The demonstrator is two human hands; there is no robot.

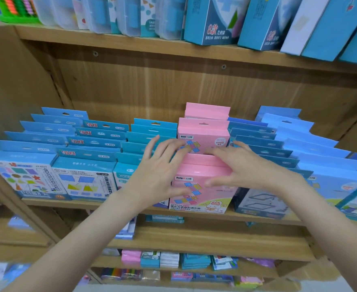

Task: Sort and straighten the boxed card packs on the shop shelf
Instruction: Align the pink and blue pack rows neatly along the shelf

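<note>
Wooden shelf [194, 216], pale grain, two screw heads in the back panel. On it stood rows of flat cardboard card packs, each with a hang-tab top and punched slot, tilted back in files from front to rear. Most were blue packs [85, 178], glossy, printed with geometric shapes; the file in the middle was pink. The front pink pack [200, 199] stood at the shelf's front edge, showing coloured squares and a cartoon rabbit. Behind it rose a second pink pack [203, 135], and a third pink pack [207, 111] at the back.

Left hand [158, 171] lay spread, fingers straight and fanned, thumb on the front pink pack's face, fingertips reaching toward the second pack. Right hand [242, 167] also spread, fingers slightly bent, resting across the top flap of the front pink pack, thumb on its face. Both hands were loose, clamped on nothing, pressing from either side with a narrow gap between them.

Upper shelf held tall blue boxes [213, 20] and frosted plastic cases [101, 13].
</note>
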